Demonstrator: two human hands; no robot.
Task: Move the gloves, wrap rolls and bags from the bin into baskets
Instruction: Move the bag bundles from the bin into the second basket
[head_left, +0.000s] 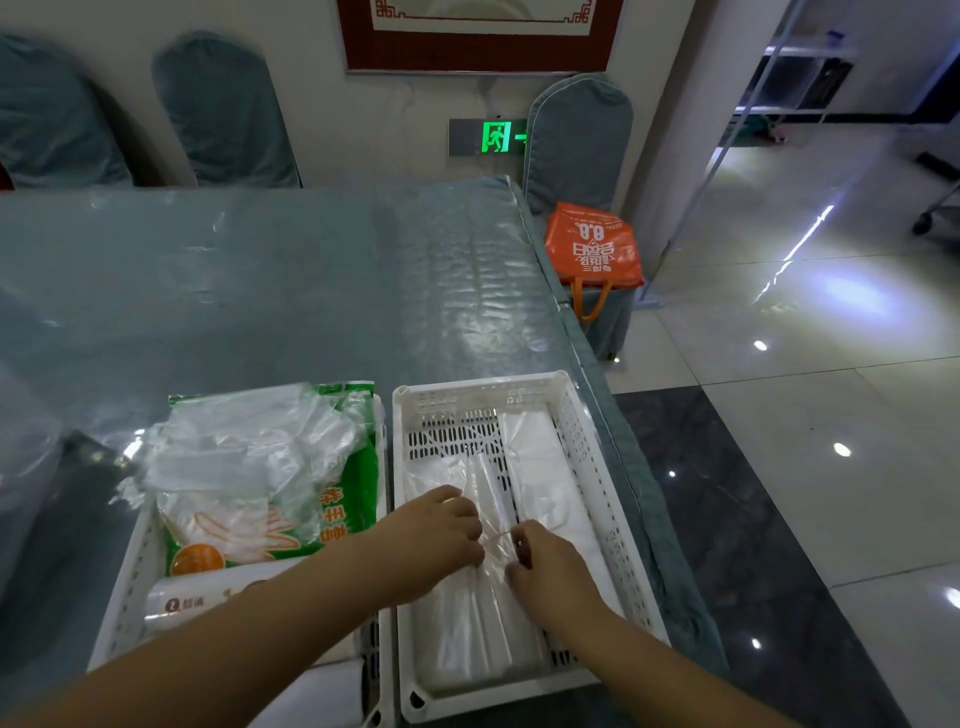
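Two white slotted baskets stand side by side at the table's near edge. The right basket (587, 447) holds clear plastic bags (467, 623) and a white folded pack (540, 467). My left hand (436, 535) and my right hand (545, 566) both pinch the gathered top of the clear bags over the basket's middle. The left basket (130, 587) holds a green and orange pack of disposable gloves (343, 499), loose clear gloves (244, 441) on top of it, and a white wrap roll (197, 597) near its front.
The table (260, 286) is covered in blue cloth under clear plastic. A covered chair (582, 145) with an orange bag (592, 244) on its seat stands past the table's right corner. Glossy tiled floor (805, 415) lies to the right.
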